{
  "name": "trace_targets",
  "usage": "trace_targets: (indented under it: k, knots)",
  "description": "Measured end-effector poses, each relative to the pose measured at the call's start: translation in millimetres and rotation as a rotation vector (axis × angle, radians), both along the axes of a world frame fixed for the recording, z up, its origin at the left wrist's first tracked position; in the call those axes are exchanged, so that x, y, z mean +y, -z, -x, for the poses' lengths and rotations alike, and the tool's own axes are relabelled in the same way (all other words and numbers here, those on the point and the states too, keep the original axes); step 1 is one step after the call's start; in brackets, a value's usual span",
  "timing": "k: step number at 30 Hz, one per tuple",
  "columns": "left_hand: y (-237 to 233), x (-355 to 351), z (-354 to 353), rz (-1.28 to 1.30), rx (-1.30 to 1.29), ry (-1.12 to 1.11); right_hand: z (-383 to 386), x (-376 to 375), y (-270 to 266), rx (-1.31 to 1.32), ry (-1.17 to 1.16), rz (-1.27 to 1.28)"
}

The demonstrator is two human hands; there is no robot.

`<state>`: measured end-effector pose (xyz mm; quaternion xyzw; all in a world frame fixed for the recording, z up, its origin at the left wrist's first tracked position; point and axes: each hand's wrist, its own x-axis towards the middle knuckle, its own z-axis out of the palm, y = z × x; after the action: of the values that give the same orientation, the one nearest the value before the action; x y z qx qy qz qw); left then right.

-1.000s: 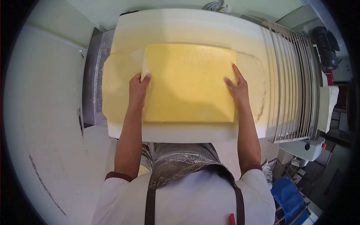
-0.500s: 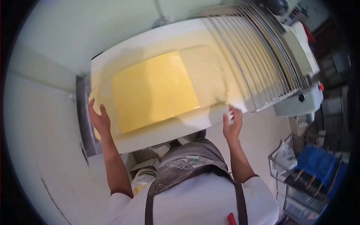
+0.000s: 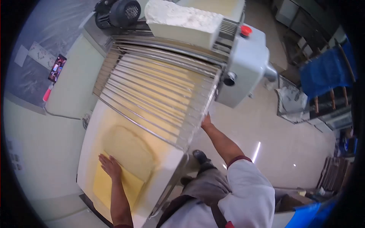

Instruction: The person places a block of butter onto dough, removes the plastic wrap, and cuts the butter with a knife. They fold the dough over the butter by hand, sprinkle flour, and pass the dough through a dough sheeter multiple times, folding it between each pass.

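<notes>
A pale dough sheet (image 3: 127,146) lies on the belt (image 3: 167,161) of a dough sheeter, with a flat yellow slab (image 3: 131,184), like a butter sheet, over its near part. My left hand (image 3: 110,167) rests flat where slab and dough meet, its fingers stretched out. Low beside the belt's right edge, my right hand (image 3: 206,121) reaches in beneath the wire guard (image 3: 159,91). Its fingers are mostly hidden there, so I cannot see whether they grip anything.
Beyond the guard, a white tray of flour (image 3: 184,19) sits on the sheeter. A grey housing (image 3: 245,64) carries a red button (image 3: 246,30). At the back left is a black motor (image 3: 123,13). A phone (image 3: 57,68) is at the left. A rack with blue covering (image 3: 323,74) stands right.
The view has swung right toward the sheeter. My left hand has come from beside the belt's left end onto the slab and dough. My right hand has moved to the sheeter's side below the guard.
</notes>
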<state>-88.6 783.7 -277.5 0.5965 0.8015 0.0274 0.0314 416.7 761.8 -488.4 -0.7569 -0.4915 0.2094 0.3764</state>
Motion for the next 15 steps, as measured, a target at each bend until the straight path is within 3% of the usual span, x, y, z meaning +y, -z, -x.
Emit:
trace_targets:
  k: [5, 7, 15]
  knots:
    - [15, -31, 8, -0.061, 0.009, -0.073, -33, 76, 5, -0.275, -0.189, 0.065]
    - [0, -63, 6, -0.085, -0.026, -0.138, -44, 95, 4, -0.379, -0.224, 0.099]
    - [-10, -163, 69, -0.064, 0.002, -0.418, -54, 127, 10, -0.546, -0.21, 0.194]
